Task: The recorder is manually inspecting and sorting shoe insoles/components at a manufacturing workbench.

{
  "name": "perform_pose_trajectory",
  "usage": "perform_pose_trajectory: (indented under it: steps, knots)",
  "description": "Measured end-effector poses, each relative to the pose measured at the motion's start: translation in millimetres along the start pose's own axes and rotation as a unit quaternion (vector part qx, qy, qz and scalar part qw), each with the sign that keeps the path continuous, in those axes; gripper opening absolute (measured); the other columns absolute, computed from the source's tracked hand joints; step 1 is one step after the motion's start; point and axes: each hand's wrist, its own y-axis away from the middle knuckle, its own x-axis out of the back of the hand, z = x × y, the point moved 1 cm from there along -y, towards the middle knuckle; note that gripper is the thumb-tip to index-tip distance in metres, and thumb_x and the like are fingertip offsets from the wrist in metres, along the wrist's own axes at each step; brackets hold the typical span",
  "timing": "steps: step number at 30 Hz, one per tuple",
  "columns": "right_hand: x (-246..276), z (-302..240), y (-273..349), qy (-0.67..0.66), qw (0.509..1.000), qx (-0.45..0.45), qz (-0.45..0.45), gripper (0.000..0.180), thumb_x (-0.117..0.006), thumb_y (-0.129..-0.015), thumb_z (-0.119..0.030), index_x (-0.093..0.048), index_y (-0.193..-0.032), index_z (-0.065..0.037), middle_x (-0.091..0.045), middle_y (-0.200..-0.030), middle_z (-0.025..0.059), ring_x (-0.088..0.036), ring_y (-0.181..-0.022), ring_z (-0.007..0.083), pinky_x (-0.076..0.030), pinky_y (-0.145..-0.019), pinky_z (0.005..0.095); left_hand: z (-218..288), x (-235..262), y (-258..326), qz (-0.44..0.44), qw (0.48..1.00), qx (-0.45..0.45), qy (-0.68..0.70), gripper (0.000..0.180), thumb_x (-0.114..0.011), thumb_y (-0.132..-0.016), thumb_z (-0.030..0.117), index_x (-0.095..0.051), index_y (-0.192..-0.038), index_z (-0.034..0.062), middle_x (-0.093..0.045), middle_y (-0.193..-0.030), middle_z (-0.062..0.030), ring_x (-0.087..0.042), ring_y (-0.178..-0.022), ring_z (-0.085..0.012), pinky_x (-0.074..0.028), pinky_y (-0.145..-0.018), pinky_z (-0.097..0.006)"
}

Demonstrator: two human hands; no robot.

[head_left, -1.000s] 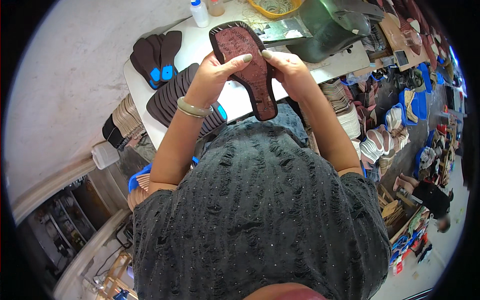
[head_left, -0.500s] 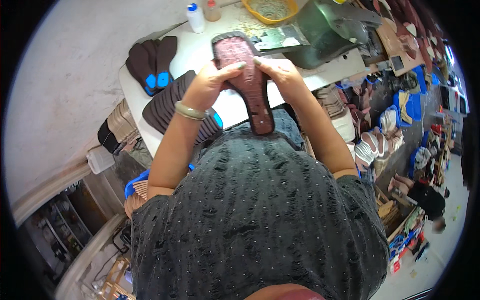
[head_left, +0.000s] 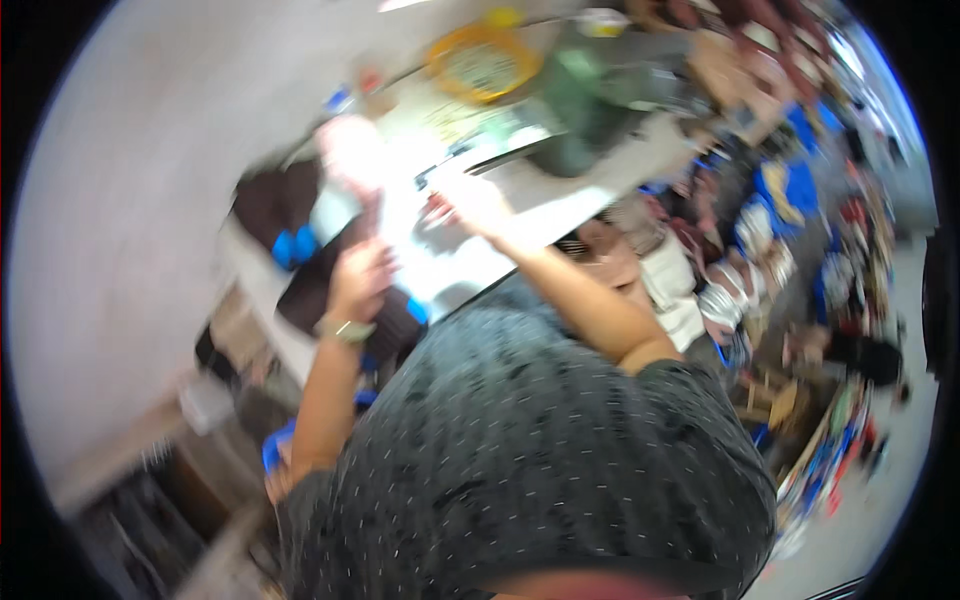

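Note:
The picture is smeared by motion. My left hand (head_left: 362, 282), with a bracelet at the wrist, is closed around the lower end of a reddish-brown shoe sole (head_left: 350, 160) that stands upright over the left part of the white table (head_left: 455, 272). My right hand (head_left: 468, 203) is off the sole and stretched out over the table's middle, beside a dark thin object. Blur hides whether its fingers hold anything. My dark speckled shirt fills the lower part of the view.
Dark soles with blue patches (head_left: 288, 238) lie at the table's left end. A yellow bowl (head_left: 484, 62) and a green machine (head_left: 600, 112) stand at the back. Stacks of soles and sandals (head_left: 705, 290) crowd the floor on the right.
My right hand has let go of the sole and moved right over the table. My left hand alone keeps the sole and has swung it to the left. The view has shifted sharply.

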Motion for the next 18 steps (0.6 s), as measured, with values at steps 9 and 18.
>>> perform_pose_trajectory:
  steps: [9,18]
  knots:
    - [-104.6,124.6,13.3,0.233,0.941,-0.043,-0.240,0.052,-0.070,-0.073,-0.039,-0.057,-0.111,-0.006,-0.064,-0.094,0.0170,-0.060,-0.091,0.0331,-0.046,-0.079,0.0408,60.6,155.8,-28.7,0.346,0.600,0.080,-0.717,0.067,-0.056,-0.083,0.045,-0.035,-0.138,0.0148,-0.033,-0.136,-0.0295,-0.037,-0.122,-0.0419,-0.034,-0.099,-0.045]
    - [-139.7,119.3,11.6,0.150,0.952,-0.059,-0.259,0.080,-0.077,-0.065,-0.035,-0.040,-0.126,0.000,-0.056,-0.113,0.0234,-0.053,-0.105,0.0386,-0.042,-0.089,0.0406,33.2,169.7,-23.5,0.345,0.623,-0.018,-0.701,0.064,-0.055,-0.087,0.037,-0.029,-0.141,0.0125,-0.019,-0.141,-0.0321,-0.029,-0.128,-0.0437,-0.028,-0.105,-0.043]
